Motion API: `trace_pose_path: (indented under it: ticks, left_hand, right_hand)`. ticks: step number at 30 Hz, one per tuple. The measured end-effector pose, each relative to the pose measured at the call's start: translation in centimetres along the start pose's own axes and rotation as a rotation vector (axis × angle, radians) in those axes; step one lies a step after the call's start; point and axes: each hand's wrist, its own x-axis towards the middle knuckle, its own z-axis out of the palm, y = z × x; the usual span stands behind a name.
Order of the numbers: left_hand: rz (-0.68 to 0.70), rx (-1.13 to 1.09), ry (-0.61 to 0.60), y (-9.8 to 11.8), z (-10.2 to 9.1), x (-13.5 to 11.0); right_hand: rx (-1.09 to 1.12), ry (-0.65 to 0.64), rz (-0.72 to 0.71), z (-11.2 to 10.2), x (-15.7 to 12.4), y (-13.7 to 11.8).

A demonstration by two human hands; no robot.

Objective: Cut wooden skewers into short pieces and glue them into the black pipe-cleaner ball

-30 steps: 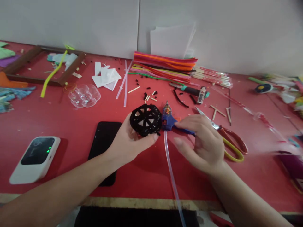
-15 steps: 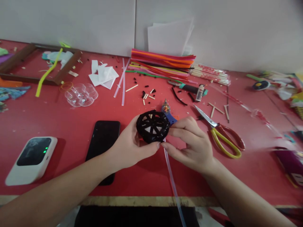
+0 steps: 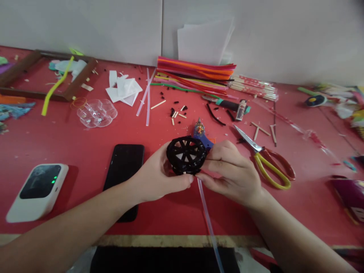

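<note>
Both of my hands hold a round black spoked wheel-like piece (image 3: 186, 155) above the red table. My left hand (image 3: 159, 174) wraps its left side, with the thumb along the lower edge. My right hand (image 3: 231, 170) grips the right rim between thumb and fingers. Just behind the piece lies a blue glue gun (image 3: 205, 141), its nozzle end crusted with coloured bits; part of it is hidden. A translucent glue stick (image 3: 207, 216) runs from beneath the hands over the table's front edge.
Scissors (image 3: 263, 161) with red and yellow handles lie at right. A black phone (image 3: 125, 167) and a white device (image 3: 38, 192) are at left. Pipe cleaners (image 3: 196, 72), pliers (image 3: 224, 103), a clear palette (image 3: 98, 113) and a brown frame (image 3: 66, 94) sit farther back.
The black piece has moved slightly right and down and tilted a little, both hands moving with it. A small pale spot now shows at its lower edge near my left thumb.
</note>
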Motion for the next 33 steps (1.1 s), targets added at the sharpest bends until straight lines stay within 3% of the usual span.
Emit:
trace_pose_path:
  ticks: [9, 33]
  left_hand:
    - [-0.118, -0.117, -0.064, 0.43, -0.13, 0.16]
    - [-0.172, -0.149, -0.172, 0.78, -0.64, 0.43]
  right_hand:
    - [0.134, -0.025, 0.044, -0.19, 0.09, -0.17]
    - [0.262, -0.036, 0.064, -0.16, -0.04, -0.15]
